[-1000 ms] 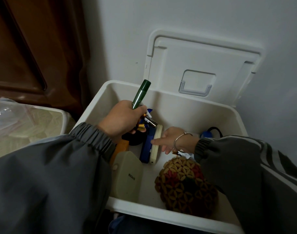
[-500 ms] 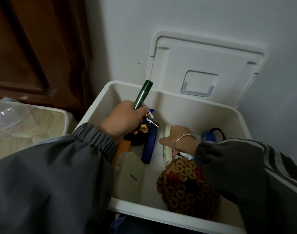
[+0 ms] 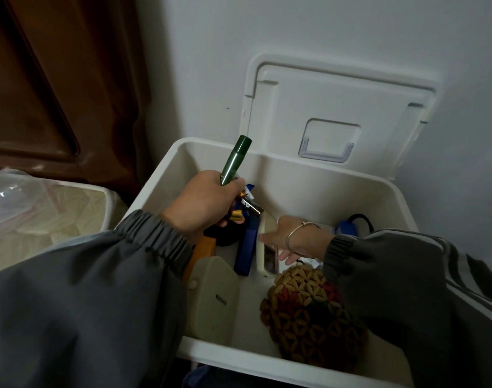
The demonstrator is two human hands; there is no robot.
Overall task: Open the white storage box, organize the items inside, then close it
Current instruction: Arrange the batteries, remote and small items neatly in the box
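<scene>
My white plastic storage box (image 3: 309,189) stands open, sorting unfinished: my left hand (image 3: 202,203) grips a slim green tube (image 3: 235,161), and my relaxed right hand (image 3: 291,238) touches a flat cream case (image 3: 263,256).

The white storage box (image 3: 267,364) is open from above. Its lid (image 3: 337,93) stands upright at the far edge, against the wall (image 3: 323,29). A cream case (image 3: 214,298) near left and a woven ball (image 3: 309,312) near right crowd the floor, with a narrow bare strip between them. The left hand (image 3: 202,203), gripping a green tube (image 3: 235,161), and the right hand (image 3: 286,236) occupy the middle.
</scene>
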